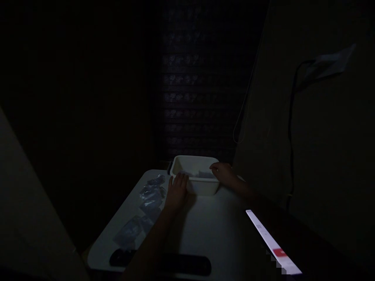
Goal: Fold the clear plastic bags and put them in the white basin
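A white plastic tub [202, 187] stands at the far end of a small white table. Inside it lie some clear plastic packets [206, 174], their contents too dark to make out. My left hand [178, 189] holds the tub's near left rim, its fingers bent over the edge. Across the right rim reaches my right hand [224, 173], fingers curled together above the tub's inside; whether they hold anything is hidden by the dim light. Several more clear plastic packets [151, 205] lie in a line along the table's left side, beside my left forearm.
The white table [202, 226] has a dark slot-like strip [184, 264] along its near edge. A lit phone-like screen [272, 242] shines at the lower right. A cable [291, 128] hangs from a wall socket [329, 64]. Behind is a dark patterned curtain or blind [181, 97].
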### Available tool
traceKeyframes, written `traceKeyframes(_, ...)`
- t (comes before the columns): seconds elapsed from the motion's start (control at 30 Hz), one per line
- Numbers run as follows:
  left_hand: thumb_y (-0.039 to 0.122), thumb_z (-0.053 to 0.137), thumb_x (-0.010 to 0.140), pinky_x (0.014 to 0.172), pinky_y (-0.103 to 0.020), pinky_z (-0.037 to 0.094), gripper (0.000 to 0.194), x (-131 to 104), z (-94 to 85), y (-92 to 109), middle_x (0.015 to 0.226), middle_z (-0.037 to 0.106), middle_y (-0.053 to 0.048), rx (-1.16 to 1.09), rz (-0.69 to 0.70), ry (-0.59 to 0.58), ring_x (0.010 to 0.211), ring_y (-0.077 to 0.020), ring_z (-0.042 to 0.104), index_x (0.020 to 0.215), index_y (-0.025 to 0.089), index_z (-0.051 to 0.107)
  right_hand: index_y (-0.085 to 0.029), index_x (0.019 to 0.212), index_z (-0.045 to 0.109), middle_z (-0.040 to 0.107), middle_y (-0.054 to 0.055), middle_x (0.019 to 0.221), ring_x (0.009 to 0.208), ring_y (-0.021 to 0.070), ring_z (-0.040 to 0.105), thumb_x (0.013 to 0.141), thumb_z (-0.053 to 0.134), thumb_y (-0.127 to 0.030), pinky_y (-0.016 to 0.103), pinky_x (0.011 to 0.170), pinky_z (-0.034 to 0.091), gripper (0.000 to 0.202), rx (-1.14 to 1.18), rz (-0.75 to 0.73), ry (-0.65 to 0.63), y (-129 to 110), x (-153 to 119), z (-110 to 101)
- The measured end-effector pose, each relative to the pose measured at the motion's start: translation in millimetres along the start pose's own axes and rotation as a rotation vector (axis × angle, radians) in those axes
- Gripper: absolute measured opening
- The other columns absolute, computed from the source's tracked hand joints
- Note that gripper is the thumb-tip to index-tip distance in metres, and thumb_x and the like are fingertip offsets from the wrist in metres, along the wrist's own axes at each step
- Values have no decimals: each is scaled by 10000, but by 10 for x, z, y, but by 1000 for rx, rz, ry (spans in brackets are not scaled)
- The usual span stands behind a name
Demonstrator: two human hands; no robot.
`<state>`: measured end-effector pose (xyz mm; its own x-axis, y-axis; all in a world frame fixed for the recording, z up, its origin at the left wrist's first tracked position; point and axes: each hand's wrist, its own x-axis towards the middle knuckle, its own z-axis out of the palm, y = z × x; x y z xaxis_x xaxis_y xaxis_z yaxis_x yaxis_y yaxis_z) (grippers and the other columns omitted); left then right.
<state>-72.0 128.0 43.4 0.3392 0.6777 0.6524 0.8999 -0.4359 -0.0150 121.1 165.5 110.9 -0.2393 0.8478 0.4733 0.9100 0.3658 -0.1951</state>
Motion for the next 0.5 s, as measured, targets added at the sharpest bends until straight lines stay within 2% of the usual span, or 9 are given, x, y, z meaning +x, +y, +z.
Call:
traceKeyframes(0.17, 135, 383, 624, 875, -411, 119, 554, 32, 20, -12, 1228, 204, -89, 22, -43, -52, 1122, -209, 99, 1153, 144, 218, -185, 744, 570, 591, 15, 800, 767, 125, 501, 658, 359, -156, 256, 730, 307, 230, 28, -12, 160, -15, -117, -124)
traceKeyframes(0.27, 154, 399, 628, 858, -398, 160, 563, -10, -53, -56, 1238, 160, -110, 36, -89, -48, 1120, -220, 100, 1157, 141, 208, -187, 728, 567, 589, 13, 788, 763, 129, 493, 661, 351, -151, 270, 730, 303, 229, 76, -3, 252, -27, -200, -199)
traceKeyframes(0.33, 172, 400, 636, 841, -400, 184, 537, -76, -150, -124, 1218, 207, -130, 65, -139, -51, 1103, -232, 158, 1145, 127, 235, -184, 718, 568, 589, 15, 772, 749, 129, 495, 658, 353, -152, 270, 722, 310, 225, 129, 6, 287, -52, -275, -229)
traceKeyframes(0.4, 186, 398, 639, 820, -406, 205, 457, -175, -268, -231, 1159, 314, -138, 102, -202, -87, 1055, -239, 257, 1087, 123, 332, -181, 713, 568, 589, 18, 759, 739, 129, 498, 650, 357, -149, 266, 713, 320, 223, 189, 24, 292, -97, -375, -233)
traceKeyframes(0.5, 195, 368, 653, 742, -387, 282, 269, -374, -424, -444, 928, 518, -102, 100, -282, -253, 879, -218, 439, 887, 153, 492, -185, 706, 569, 591, 16, 741, 725, 127, 505, 642, 357, -134, 260, 705, 332, 227, 280, 83, 262, -201, -587, -185)
